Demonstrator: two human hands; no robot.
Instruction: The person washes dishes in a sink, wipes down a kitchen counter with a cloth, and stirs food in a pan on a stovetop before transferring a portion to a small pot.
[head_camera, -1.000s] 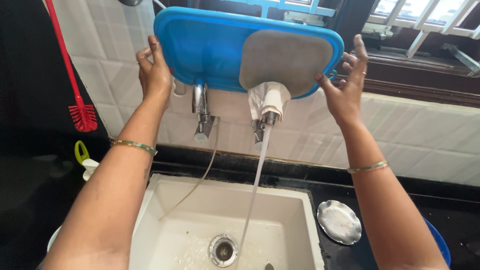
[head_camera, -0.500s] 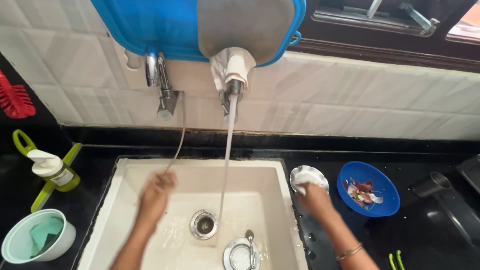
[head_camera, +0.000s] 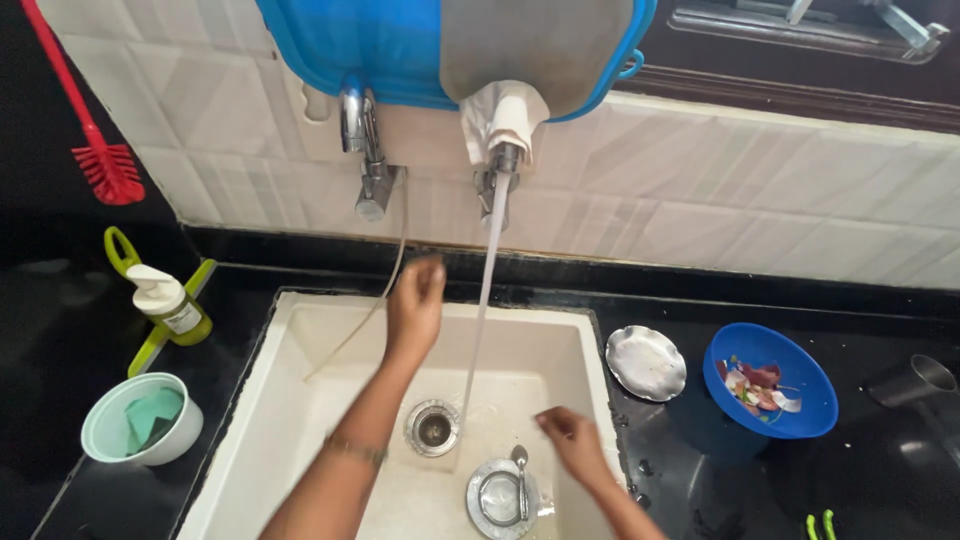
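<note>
My left hand (head_camera: 415, 305) is raised over the white sink (head_camera: 300, 420), fingers loosely together, blurred, holding nothing I can see, just left of the water stream (head_camera: 485, 300) that falls from the cloth-wrapped tap (head_camera: 505, 130). My right hand (head_camera: 572, 440) hovers low in the sink, fingers apart and empty, beside a small steel plate with a spoon (head_camera: 505, 492). The drain (head_camera: 433, 427) lies between the hands. A blue tray (head_camera: 380, 45) with a grey board rests above the taps.
A second tap (head_camera: 365, 150) trails a thin hose into the sink. On the black counter: a steel lid (head_camera: 646, 362), a blue bowl of scraps (head_camera: 768, 378), a steel cup (head_camera: 915, 378), a soap bottle (head_camera: 170, 305), a pale green bowl with a sponge (head_camera: 140, 420). A red brush (head_camera: 95, 150) hangs left.
Both hands left the blue tray, which stays propped above the taps, and dropped into the sink. My left hand then rose toward the stream; my right moved from the steel lid into the basin.
</note>
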